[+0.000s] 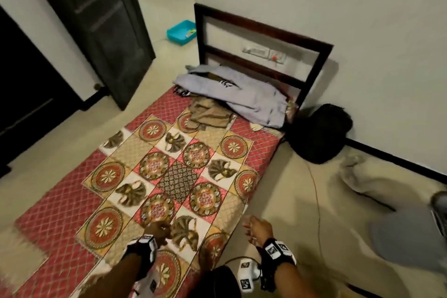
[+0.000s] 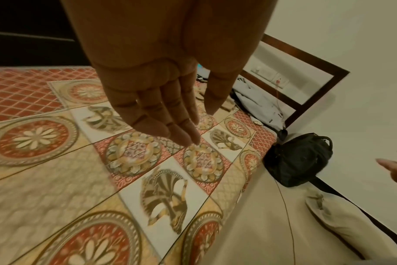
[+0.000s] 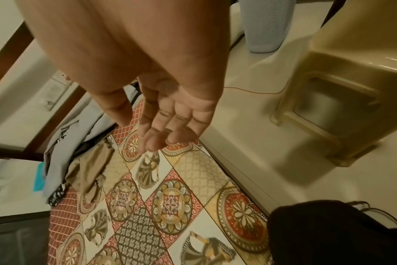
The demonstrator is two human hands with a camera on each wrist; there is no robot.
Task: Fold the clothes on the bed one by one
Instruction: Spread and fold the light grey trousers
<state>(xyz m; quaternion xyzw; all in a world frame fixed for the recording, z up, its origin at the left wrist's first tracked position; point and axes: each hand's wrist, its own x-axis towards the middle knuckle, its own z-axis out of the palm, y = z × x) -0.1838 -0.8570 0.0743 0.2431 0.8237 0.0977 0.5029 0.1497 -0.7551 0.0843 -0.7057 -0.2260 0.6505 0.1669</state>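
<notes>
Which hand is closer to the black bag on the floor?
Right. The right hand hovers past the bed's edge on the black bag's side; the left hand is over the bedspread, farther away.

Your head view cuts the bed [image 1: 169,176] off at the bottom and left edges. The grey garment [image 1: 242,94] covers part of a black-and-white patterned piece [image 1: 180,91], so you cannot tell what that is. The beige garment [image 1: 208,113] is too crumpled to identify. In your left wrist view, only blurred fingers [image 2: 392,166] of your right hand show at the right edge.
</notes>
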